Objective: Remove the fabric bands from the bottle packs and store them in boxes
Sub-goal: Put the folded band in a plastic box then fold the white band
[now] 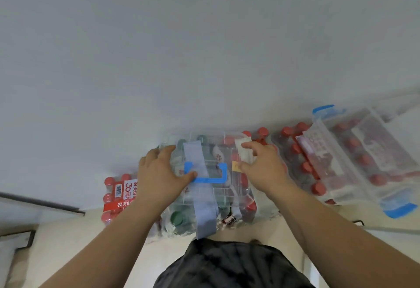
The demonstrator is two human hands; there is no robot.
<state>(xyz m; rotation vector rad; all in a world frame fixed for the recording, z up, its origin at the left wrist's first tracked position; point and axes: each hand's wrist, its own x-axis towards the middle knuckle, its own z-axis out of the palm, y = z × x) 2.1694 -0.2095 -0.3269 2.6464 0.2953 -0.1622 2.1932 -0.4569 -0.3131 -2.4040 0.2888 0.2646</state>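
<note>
Floor [159, 258] beige, wall [204, 38] grey. Band [195, 153] runs toward wall over box [218, 149]; left hand [161, 174] lies flat, right hand [263, 167] pinches strip [242, 141].

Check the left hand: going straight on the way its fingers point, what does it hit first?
The left hand lies on the clear box, fingers pointing away over its far left corner. Straight on, nothing stands before the grey wall, which looks close behind; depth is unclear.
</note>
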